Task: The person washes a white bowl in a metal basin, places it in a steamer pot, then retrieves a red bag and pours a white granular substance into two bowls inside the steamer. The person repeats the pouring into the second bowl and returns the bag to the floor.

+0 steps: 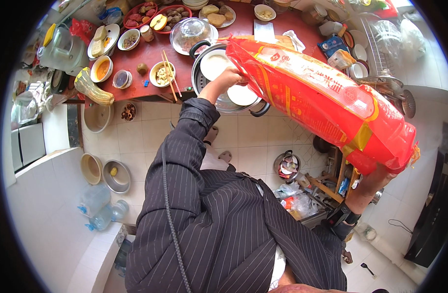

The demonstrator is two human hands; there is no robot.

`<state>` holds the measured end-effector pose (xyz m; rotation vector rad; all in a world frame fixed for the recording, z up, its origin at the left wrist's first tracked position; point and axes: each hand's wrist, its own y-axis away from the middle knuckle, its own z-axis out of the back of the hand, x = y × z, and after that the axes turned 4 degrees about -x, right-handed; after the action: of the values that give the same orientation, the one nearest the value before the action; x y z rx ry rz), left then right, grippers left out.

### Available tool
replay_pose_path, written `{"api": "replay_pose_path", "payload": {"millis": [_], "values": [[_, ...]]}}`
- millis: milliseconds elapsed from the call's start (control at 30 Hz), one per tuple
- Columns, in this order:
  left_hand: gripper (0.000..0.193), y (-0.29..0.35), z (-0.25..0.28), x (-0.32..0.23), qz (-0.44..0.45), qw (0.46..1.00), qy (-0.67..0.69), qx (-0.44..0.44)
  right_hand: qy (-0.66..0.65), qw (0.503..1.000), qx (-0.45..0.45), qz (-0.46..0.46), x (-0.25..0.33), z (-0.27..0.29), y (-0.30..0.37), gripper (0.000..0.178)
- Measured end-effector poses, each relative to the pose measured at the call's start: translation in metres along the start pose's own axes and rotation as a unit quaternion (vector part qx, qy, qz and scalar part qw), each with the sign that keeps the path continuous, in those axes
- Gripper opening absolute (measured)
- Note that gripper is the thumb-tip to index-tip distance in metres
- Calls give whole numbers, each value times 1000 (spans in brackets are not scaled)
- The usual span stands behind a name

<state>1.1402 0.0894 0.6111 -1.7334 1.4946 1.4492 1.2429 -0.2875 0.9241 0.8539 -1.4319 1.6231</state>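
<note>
Above the steel pot, both hands' grip tilts the red sack.

A red table fills the upper part of the frame, crowded with dishes. At its upper left stands a kettle, with a bowl of orange sauce just beside it and a long gourd at the table's edge. Chopsticks rest across a small bowl near the middle, and a glass dome lid sits above it. On the tiled floor at lower left lie two basins and clear plastic bottles. A dish rack stands at upper right.
</note>
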Motion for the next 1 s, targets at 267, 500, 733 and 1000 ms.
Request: {"api": "replay_pose_path", "payload": {"millis": [267,500,733,1000], "values": [[34,0,8,8,24,999,-39,-4,-2,998,49,26,7,-13,-10,46],[34,4,5,11,26,999,-24,-22,33,986,150,68,15,-25,-27,56],[37,-1,8,18,9,1000,-9,-24,22,978,179,105,28,-42,-36,45],[36,1,7,21,11,999,10,-28,-19,975,206,83,39,-55,-37,31]]}}
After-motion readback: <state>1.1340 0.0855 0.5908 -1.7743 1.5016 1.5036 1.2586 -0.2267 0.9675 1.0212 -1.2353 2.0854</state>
